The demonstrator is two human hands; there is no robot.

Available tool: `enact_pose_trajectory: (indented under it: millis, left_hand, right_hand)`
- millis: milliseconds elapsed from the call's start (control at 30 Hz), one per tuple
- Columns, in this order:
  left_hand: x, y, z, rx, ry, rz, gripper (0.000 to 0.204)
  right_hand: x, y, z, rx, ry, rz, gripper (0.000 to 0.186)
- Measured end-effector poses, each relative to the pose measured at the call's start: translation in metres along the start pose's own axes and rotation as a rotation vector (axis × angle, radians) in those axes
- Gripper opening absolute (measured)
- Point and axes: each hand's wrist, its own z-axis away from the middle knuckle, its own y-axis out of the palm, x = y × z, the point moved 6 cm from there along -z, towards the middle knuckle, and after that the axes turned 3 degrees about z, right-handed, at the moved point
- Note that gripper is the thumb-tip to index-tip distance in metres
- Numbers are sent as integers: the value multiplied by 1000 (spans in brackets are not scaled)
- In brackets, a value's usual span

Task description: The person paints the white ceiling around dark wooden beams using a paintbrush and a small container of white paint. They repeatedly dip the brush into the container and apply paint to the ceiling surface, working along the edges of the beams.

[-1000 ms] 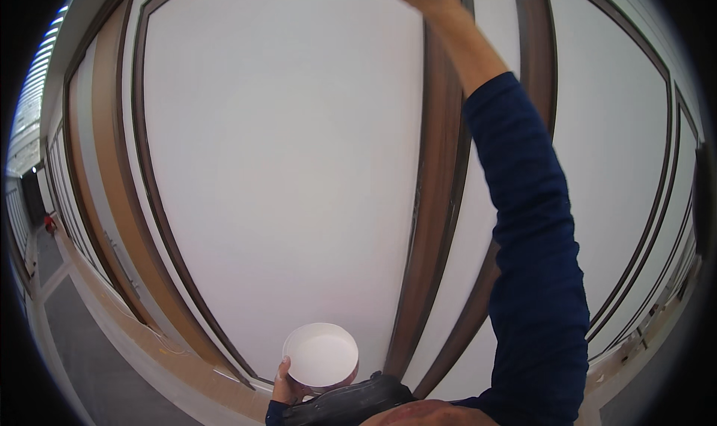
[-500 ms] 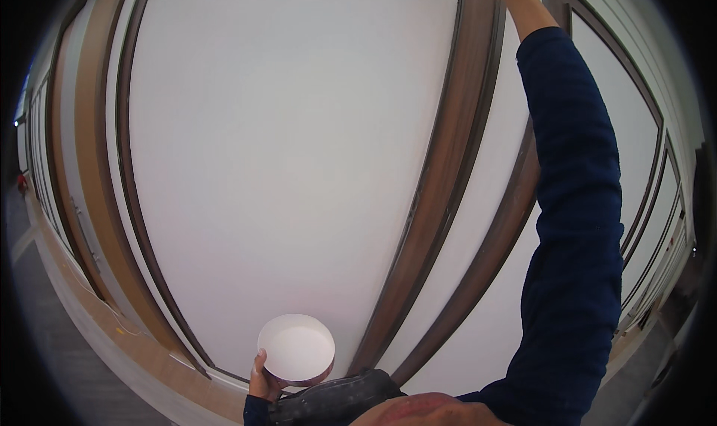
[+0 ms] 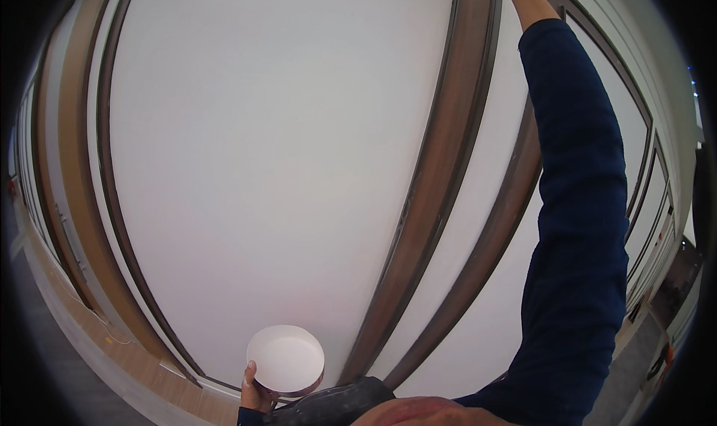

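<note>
My left hand (image 3: 255, 393) is closed on the side of a round white bowl (image 3: 287, 355) low in the picture, its thumb up along the rim. The inside of the bowl is plain white, and a strip of darker pattern shows on its outer wall. High at the top right, my right arm (image 3: 579, 194) in a dark blue sleeve is stretched up along the wall. Its bare wrist (image 3: 532, 1) reaches the top edge of the picture, and the hand beyond is cut off. A large white wall panel (image 3: 284, 164) fills the middle.
Dark brown wooden trim (image 3: 429, 179) runs up the wall beside the panel, with a second brown strip (image 3: 485, 239) to its right. At the left stands a tan frame (image 3: 78, 127). Grey floor (image 3: 75, 374) lies at the lower left.
The wall and its trim have shifted slightly left in the picture. The bowl and my left hand sit a little lower and further left. My right arm stays raised.
</note>
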Motion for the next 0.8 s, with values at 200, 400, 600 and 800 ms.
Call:
enact_pose_trajectory:
  millis: [200, 400, 600, 800]
  left_hand:
    - [4, 4, 8, -59, 10, 10, 80]
    - [0, -2, 1, 18, -41, 22, 88]
    - [-18, -39, -11, -11, 7, 46, 95]
    - [-34, -52, -12, -26, 26, 20, 95]
  right_hand:
    - [59, 12, -2, 114, 92, 191, 17]
    - [58, 77, -11, -53, -215, 660, 22]
    - [68, 170, 1, -196, -97, 728, 16]
    - [42, 183, -13, -273, 32, 754, 16]
